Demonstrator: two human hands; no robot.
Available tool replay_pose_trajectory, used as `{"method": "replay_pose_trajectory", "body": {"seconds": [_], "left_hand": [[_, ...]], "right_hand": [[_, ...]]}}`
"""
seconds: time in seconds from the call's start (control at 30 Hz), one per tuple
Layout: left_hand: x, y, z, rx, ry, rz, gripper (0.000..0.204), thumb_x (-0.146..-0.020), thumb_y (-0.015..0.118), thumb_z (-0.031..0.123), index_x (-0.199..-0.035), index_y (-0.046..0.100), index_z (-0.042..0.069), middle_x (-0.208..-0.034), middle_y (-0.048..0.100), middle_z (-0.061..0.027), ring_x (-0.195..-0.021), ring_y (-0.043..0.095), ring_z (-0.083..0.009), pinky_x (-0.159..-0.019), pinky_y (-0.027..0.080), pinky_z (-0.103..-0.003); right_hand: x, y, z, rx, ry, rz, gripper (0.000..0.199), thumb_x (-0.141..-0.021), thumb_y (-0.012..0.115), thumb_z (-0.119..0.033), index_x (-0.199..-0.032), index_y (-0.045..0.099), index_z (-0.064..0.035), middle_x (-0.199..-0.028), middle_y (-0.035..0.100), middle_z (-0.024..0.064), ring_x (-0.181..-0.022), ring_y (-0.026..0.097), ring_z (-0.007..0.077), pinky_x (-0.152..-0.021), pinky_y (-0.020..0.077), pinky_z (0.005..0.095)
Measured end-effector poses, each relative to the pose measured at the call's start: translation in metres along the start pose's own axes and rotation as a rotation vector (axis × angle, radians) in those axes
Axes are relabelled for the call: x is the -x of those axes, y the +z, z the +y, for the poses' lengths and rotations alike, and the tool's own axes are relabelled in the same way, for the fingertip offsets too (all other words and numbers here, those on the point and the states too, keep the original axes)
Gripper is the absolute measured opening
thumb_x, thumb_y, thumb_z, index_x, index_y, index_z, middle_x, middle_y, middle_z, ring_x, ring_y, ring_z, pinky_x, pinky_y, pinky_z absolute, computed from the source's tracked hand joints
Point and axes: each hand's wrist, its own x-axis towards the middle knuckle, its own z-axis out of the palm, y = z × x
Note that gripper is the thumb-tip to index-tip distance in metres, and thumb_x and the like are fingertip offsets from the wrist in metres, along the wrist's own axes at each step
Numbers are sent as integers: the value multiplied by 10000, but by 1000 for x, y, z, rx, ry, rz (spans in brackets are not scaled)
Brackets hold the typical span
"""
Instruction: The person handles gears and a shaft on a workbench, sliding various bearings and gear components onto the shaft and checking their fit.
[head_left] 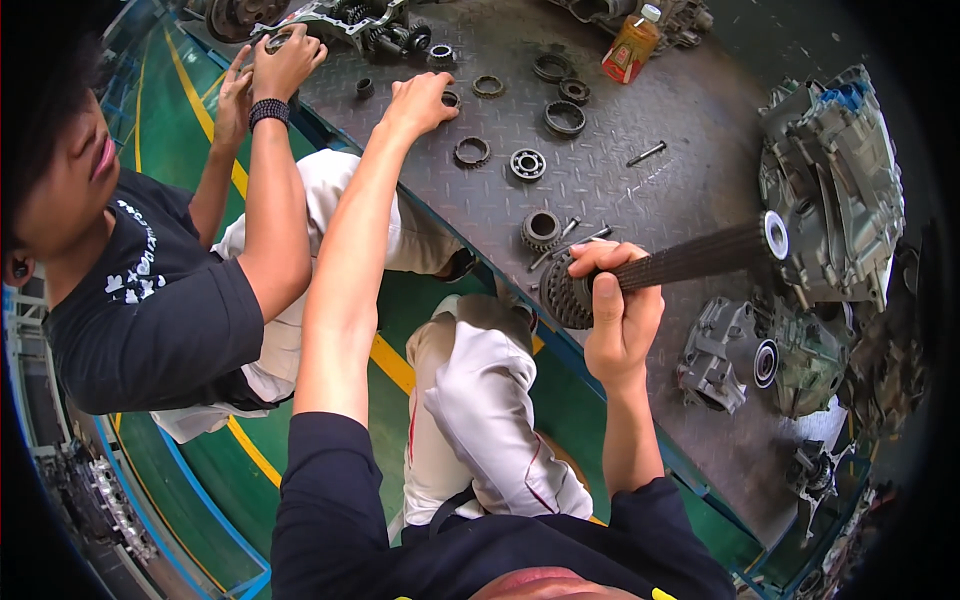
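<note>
My right hand (622,325) is wrapped round a long dark splined gear shaft (700,253), which slants up to the right. A toothed gear (567,300) sits at the shaft's lower end, and a pale ring-shaped end face shows at the other. Farther off to the left, my left hand (415,106) reaches over the metal table with its fingers closed on a small dark metal ring (451,99). Near the shaft stands a gear with a round bore (541,230), beside a few bolts (570,240). A ball bearing (527,164) lies between my hands.
On the tread-plate table (640,200) lie several gear rings (565,118), a loose bolt (647,153) and a drink bottle (632,45). Gearbox housings (835,190) stand along the right. At left, a co-worker's hands (283,62) hold a round part near an opened gearbox (350,20).
</note>
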Motion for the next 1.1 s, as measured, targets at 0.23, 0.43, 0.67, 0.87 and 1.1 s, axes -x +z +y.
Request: {"method": "replay_pose_trajectory", "body": {"seconds": [0.23, 0.43, 0.67, 0.87, 1.1], "left_hand": [[24, -50, 52, 445, 146, 353, 581, -837, 842, 329, -1324, 673, 59, -1158, 762, -131, -1011, 736, -233, -945, 569, -344], [66, -173, 150, 1023, 447, 281, 544, -861, 827, 239, -1319, 652, 5, -1119, 715, -81, -1051, 665, -134, -953, 540, -280], [138, -241, 218, 927, 950, 334, 614, -851, 811, 276, -1352, 599, -9, -1131, 707, -150, -1045, 676, -214, -969, 546, -340], [143, -231, 226, 1090, 914, 150, 673, -863, 803, 234, -1417, 518, -21, -1136, 699, -184, -1073, 694, -258, -990, 556, -379], [135, -194, 230, 1077, 847, 239, 601, -784, 836, 224, -1325, 643, 47, -1073, 758, -175, -996, 752, -288, -921, 594, -379]], "right_hand": [[-1, -9, -8, 141, 113, -16, 250, -1074, 593, -151, -1264, 619, 8, -1200, 737, 148, -1020, 673, 197, -929, 510, 331], [0, -16, -1, 220, 158, -136, 397, -1115, 529, -309, -1311, 599, 29, -1331, 682, 175, -1248, 617, 241, -1113, 421, 377], [7, -21, 5, 450, 109, -139, 387, -1119, 518, -326, -1261, 613, 22, -1139, 680, 135, -1061, 622, 229, -973, 469, 360], [11, -23, 12, 429, 124, -99, 442, -988, 731, -248, -1307, 601, 28, -1164, 692, 219, -1036, 698, 388, -896, 542, 436], [17, -21, 19, 356, 131, -74, 583, -839, 875, -201, -1302, 602, 25, -1175, 701, 192, -1049, 720, 322, -902, 566, 396]]}}
